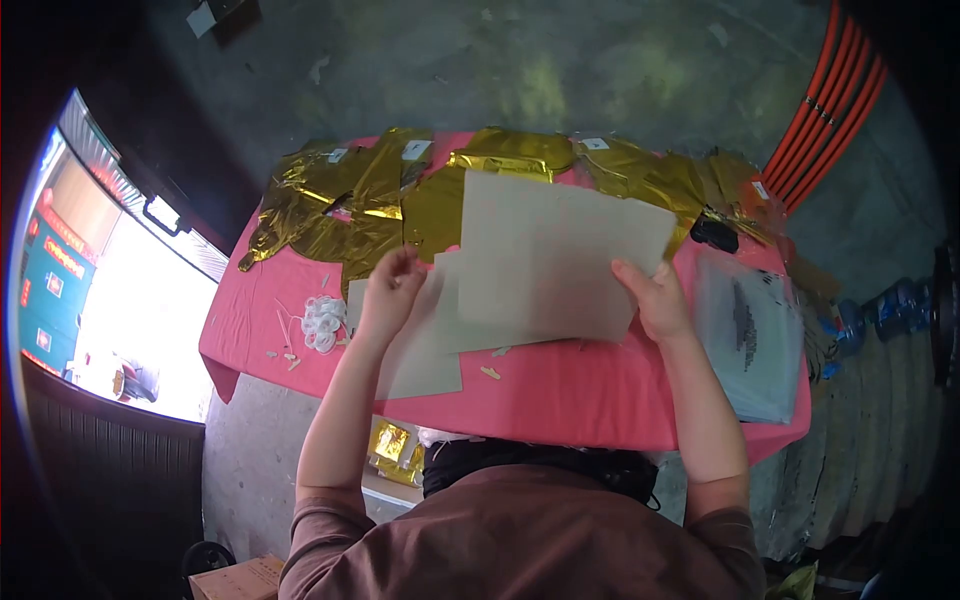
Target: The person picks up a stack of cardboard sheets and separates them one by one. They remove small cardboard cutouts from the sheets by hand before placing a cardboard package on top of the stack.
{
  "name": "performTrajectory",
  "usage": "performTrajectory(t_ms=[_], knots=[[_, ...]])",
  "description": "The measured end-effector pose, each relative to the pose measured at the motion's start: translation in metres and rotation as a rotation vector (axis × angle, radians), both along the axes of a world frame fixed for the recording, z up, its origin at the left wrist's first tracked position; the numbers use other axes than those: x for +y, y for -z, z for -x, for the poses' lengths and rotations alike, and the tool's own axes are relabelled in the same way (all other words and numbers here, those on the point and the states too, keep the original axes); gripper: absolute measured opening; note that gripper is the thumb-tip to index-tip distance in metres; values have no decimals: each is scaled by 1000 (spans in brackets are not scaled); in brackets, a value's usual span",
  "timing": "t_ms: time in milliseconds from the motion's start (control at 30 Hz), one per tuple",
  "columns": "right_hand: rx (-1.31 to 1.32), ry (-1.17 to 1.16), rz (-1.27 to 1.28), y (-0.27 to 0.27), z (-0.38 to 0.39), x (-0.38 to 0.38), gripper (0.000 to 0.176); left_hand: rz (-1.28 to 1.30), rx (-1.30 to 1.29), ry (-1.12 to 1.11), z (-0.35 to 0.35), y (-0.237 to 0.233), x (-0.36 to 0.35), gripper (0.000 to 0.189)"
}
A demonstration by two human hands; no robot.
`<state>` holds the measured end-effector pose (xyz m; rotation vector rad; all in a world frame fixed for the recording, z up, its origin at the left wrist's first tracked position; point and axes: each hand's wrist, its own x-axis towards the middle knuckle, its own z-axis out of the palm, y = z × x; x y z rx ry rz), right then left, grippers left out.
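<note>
My right hand (pixel 654 298) grips the right edge of a grey-beige cardboard sheet (pixel 560 255), thumb on its upper face. The sheet is held tilted above the table. My left hand (pixel 394 284) is raised left of it, fingers curled together; whether anything small is between them is hidden. Below and behind the left hand, more pale board (pixel 425 372) lies on the pink cloth. A bundle of white string (pixel 323 324) rests left of the left wrist. Small pale scraps (pixel 490 372) lie near the front edge.
Gold foil bags (pixel 335 215) with white labels line the far side of the pink-covered table (pixel 620 400). A stack of clear plastic bags (pixel 748 345) lies at the right, with a black object (pixel 714 235) behind it. Red pipes (pixel 825 105) stand beyond; a cardboard box (pixel 238 580) is low left.
</note>
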<state>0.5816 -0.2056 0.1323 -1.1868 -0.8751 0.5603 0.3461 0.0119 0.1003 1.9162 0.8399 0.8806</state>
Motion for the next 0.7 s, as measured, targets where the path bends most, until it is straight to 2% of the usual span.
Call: performTrajectory(t_ms=[67,100,133,200,233,300,333,400,600,700], knots=[[179,-204,268,15,-10,9,27,323,18,46,-2,21,7,27],[177,-204,267,29,-11,15,27,387,62,102,-3,40,24,26],[175,-212,347,41,-11,24,26,385,58,102,-6,33,24,26],[142,-213,461,48,-8,31,26,548,128,96,-12,17,23,25],[139,-215,460,56,-8,34,26,545,124,93,-15,13,22,25],[-190,-104,343,76,-7,42,30,568,158,99,-20,7,24,26],[-190,-104,342,81,-7,44,30,567,159,98,-22,7,28,26],[-482,103,476,88,-4,47,37,499,327,148,-26,8,35,27],[-526,188,520,80,9,45,47,415,372,154,-37,9,38,35],[-559,235,533,74,15,44,49,486,389,179,-40,9,42,34]])
